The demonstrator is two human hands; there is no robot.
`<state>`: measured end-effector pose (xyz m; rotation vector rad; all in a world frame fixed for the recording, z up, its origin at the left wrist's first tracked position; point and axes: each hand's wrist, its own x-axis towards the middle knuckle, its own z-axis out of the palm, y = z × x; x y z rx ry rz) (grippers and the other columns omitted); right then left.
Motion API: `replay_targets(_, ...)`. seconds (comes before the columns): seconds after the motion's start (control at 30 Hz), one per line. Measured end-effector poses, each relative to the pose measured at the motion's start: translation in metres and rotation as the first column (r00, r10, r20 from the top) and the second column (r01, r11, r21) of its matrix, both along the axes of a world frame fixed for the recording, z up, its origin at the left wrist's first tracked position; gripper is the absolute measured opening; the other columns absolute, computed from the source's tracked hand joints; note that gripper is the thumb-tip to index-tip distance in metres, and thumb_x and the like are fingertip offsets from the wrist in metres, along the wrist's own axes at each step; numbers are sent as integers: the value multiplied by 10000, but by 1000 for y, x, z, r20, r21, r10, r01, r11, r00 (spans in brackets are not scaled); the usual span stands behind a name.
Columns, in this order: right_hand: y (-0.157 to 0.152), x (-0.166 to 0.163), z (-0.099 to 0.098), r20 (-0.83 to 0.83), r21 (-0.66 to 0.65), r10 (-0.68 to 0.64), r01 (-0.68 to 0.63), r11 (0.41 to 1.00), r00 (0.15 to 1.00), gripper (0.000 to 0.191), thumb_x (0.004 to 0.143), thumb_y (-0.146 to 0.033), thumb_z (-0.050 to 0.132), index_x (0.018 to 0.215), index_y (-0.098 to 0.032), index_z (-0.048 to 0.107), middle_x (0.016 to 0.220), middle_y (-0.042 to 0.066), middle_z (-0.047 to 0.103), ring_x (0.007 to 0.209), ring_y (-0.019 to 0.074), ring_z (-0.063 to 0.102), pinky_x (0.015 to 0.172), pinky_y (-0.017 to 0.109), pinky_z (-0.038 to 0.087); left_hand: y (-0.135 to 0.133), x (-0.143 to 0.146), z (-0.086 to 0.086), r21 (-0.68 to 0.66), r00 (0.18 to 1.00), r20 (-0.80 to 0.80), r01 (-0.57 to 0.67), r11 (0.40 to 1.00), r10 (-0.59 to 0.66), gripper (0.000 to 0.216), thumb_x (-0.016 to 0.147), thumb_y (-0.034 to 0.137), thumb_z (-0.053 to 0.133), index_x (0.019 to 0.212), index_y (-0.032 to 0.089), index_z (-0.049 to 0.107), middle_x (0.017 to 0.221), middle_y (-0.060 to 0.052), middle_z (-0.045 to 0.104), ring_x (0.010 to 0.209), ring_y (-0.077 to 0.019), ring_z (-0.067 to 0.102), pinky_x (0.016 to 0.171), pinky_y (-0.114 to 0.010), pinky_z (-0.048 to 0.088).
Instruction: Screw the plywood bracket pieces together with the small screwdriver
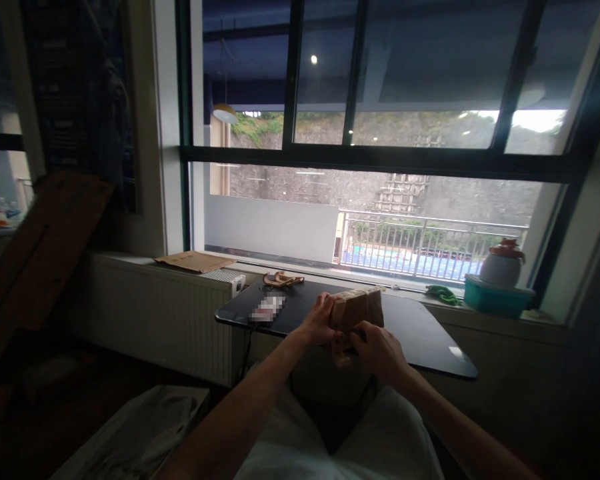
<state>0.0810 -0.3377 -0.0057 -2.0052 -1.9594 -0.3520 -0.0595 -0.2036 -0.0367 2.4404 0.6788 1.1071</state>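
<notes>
A small brown cardboard box (359,309) is held up over the near edge of a black table (410,323). My left hand (321,323) grips its left side, fingers wrapped over the edge. At the box's lower front, my right hand (380,348) is closed on something dark and small, mostly hidden by the fingers; its kind cannot be made out. A loose brown flap or strip (341,353) hangs below the box between both hands.
Curled cardboard scraps (283,280) and a blurred-out flat object (267,309) lie on the table's left. A flat cardboard sheet (194,261) rests by the radiator (165,313). The windowsill bears a teal container (497,297) with a jug (501,268) on top.
</notes>
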Motion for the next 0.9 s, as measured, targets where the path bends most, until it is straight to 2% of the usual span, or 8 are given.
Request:
replay_targets(0.13,-3,-1,9,69,1,62,-62,998,996,196,902,-291,467,1034,-229,597,909,26,707,806,185,658,579,255,354,1,-1,1,3,1000,-2,13,1000,-13,873,487,165,818,1251,259,406,1153,-42,359,1092,-248,428,953,-383,425)
replay_targets(0.23,-4,-4,15,183,-13,153,-153,988,971,154,891,-176,473,960,-199,609,908,50,679,803,192,639,588,264,363,3,-1,0,16,1000,1,18,1000,-18,861,486,149,806,1241,257,407,1135,-38,362,1060,-238,442,934,-372,437)
replay_targets(0.33,-1,-9,17,281,-45,232,-229,972,931,182,852,-61,473,911,-159,615,887,84,656,815,208,611,602,281,382,4,-1,-1,25,1000,8,15,1000,-15,839,496,136,789,1233,255,406,1112,-33,372,1057,-238,441,947,-376,427)
replay_targets(0.43,1,-11,15,307,-63,267,-260,964,914,196,837,-35,475,928,-134,617,875,99,651,805,214,600,618,296,395,4,0,-1,22,1000,15,8,1000,-9,814,515,151,781,1232,251,408,1121,-39,369,1072,-244,435,962,-382,415)
replay_targets(0.57,-1,-9,12,230,-39,228,-225,974,946,200,890,-112,439,918,-147,634,872,87,668,798,208,618,632,293,398,3,1,-1,5,1000,20,-2,1000,2,809,508,157,790,1222,255,423,1146,-43,368,1073,-247,438,959,-388,417)
replay_targets(0.7,0,0,7,56,2,112,-113,994,992,244,927,-264,421,977,-194,651,931,56,703,846,197,649,660,275,408,1,0,-1,-8,1000,23,-7,1000,8,856,506,161,800,1258,262,404,1183,-53,353,1101,-263,427,967,-403,410)
replay_targets(0.8,4,7,4,-63,-12,54,-55,998,997,275,922,-326,423,1030,-228,656,954,29,719,868,167,661,642,238,405,-1,0,-2,-9,1000,21,2,1000,-2,862,491,154,807,1250,264,414,1194,-50,353,1138,-273,406,989,-404,394)
replay_targets(0.9,5,7,3,-110,-25,37,-40,999,993,282,915,-350,420,995,-230,663,921,25,726,845,165,666,611,233,385,-1,1,-1,-15,1000,17,6,1000,-6,873,477,149,810,1247,271,416,1195,-45,353,1134,-272,409,985,-409,398)
